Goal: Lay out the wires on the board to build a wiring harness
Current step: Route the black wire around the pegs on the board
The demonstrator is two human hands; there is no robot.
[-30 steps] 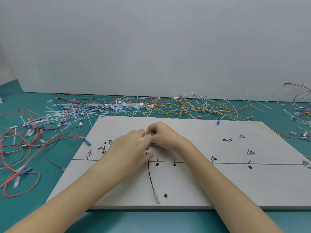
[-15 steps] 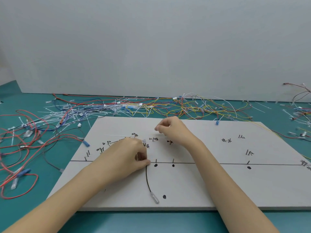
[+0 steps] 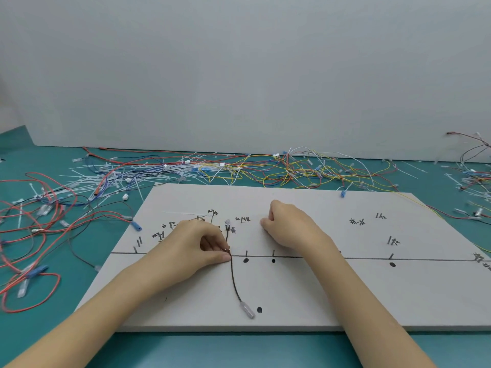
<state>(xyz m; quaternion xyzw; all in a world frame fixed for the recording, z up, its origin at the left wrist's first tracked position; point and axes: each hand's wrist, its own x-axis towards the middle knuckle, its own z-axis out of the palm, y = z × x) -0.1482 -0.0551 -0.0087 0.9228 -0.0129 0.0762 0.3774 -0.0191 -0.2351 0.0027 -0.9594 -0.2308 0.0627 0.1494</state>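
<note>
Mat (image 3: 265, 349), teal, lies under everything and shows on every side of both forearms. Board (image 3: 305, 293), white and flat, rests on it beneath both hands; a long black line crosses the board from left to right, passing under the left thumb and under the right wrist, with short ticks, black dots and handwritten marks along it.

Loose wires (image 3: 279, 168), yellow, red, blue and white, lie tangled on the mat beyond the board's far edge, ahead of both hands. Red wires (image 3: 32, 235) lie looped on the mat well left of the left hand. White ties (image 3: 119, 179) are scattered among the wires ahead and left of the left hand.

Left hand (image 3: 194, 248) rests on the board, thumb and forefinger pinching the black wire (image 3: 233, 277) right where it crosses the line. From the pinch the wire runs away from the person to a small clear terminal just beyond the fingertips, and toward the person in a gentle curve, flat on the board, between the two forearms. Its near end carries a clear sleeve (image 3: 247, 310), just beside a black dot.

Right hand (image 3: 289, 224) sits on the board near the left hand, apart from the wire, fingers curled under; whether it holds anything I cannot tell.
</note>
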